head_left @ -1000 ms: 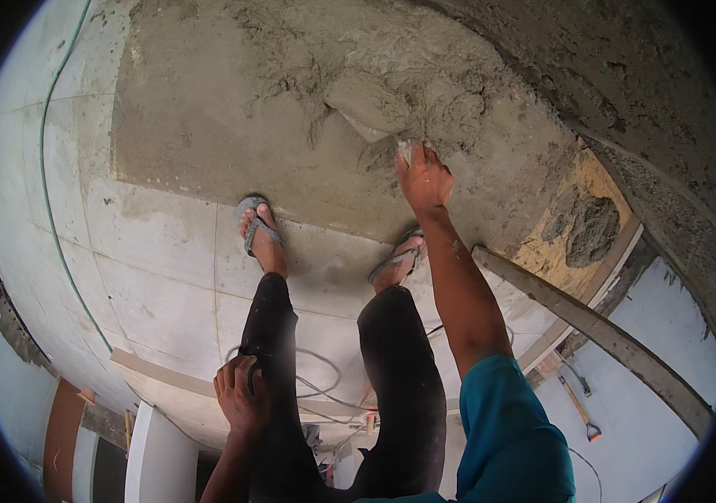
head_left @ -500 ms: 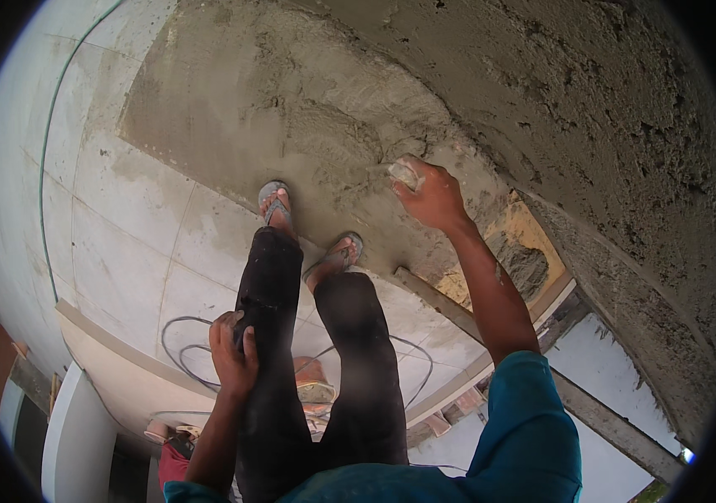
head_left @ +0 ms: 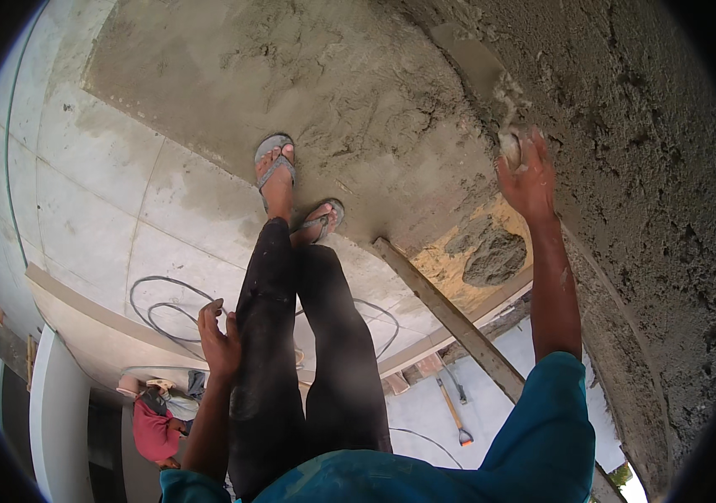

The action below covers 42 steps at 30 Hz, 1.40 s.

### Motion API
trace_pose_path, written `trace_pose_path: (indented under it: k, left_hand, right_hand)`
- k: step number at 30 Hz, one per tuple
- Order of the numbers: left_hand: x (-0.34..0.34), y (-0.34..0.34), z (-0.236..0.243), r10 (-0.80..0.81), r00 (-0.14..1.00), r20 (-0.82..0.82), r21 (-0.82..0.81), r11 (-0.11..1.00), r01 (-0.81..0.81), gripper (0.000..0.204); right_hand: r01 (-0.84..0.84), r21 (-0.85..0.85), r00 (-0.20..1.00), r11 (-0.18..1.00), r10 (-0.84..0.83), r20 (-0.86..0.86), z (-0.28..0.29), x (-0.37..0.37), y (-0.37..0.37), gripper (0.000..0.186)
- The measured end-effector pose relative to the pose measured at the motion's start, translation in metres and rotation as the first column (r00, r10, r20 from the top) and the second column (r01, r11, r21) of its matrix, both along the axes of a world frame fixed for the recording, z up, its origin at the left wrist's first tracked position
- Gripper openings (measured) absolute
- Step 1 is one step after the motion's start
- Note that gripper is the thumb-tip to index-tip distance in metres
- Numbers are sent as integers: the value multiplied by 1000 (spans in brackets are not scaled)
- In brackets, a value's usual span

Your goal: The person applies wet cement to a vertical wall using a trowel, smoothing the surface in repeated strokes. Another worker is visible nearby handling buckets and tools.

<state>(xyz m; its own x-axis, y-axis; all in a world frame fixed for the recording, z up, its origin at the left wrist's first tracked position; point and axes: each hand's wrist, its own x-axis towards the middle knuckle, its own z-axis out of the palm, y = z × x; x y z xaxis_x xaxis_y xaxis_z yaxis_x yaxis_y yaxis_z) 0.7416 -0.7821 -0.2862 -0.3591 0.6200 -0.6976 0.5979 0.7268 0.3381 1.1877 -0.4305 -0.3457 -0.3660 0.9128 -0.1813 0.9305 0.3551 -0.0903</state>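
Note:
My right hand [head_left: 528, 180] grips the pale, mortar-caked handle of a trowel [head_left: 475, 63], whose flat blade lies against the rough, mortar-covered wall [head_left: 643, 142] at the right. Below that hand a lump of grey mortar [head_left: 496, 261] lies on a yellowish board [head_left: 438, 264]. My left hand [head_left: 218, 339] hangs beside my left thigh, its fingers apart and curved, holding nothing visible. My sandalled feet stand by the edge of a broad layer of wet grey mortar [head_left: 207, 84] on pale tiles [head_left: 89, 218].
A long straight bar [head_left: 437, 310] slants under my right arm. Looped dark cable [head_left: 165, 306] and a green hose [head_left: 8, 168] cross the tiles. A person in a red top [head_left: 154, 429] is at the lower left. A shovel [head_left: 452, 411] lies beyond the floor's edge.
My right hand has moved right and up with the trowel, from the floor mortar to the wall. My left hand has come slightly away from my thigh. The red-topped person shows more fully.

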Motion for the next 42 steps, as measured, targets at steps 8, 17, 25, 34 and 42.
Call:
trace_pose_path:
  k: [8, 17, 25, 34, 42]
  left_hand:
    - [-15, 23, -18, 159, 985, 62, -7, 987, -159, 29]
    - [-27, 28, -11, -61, 998, -3, 0, 998, 61, 31]
    - [-28, 32, 2, -70, 997, 12, 56, 996, 69, 30]
    - [-25, 24, 0, 2, 999, 44, -11, 1000, -2, 27]
    - [-32, 23, -20, -57, 998, 19, -46, 997, 57, 28]
  right_hand:
    - [441, -340, 826, 831, -228, 515, -142, -16, 58, 58]
    - [415, -289, 907, 862, -418, 57, -80, -104, 100, 53]
    - [430, -243, 823, 869, -488, -289, 34, -86, 94, 39]
    - [289, -266, 624, 920, -392, -676, 65, -34, 48, 29]
    - [498, -305, 802, 812, -298, 517, -124, 3, 40, 51]
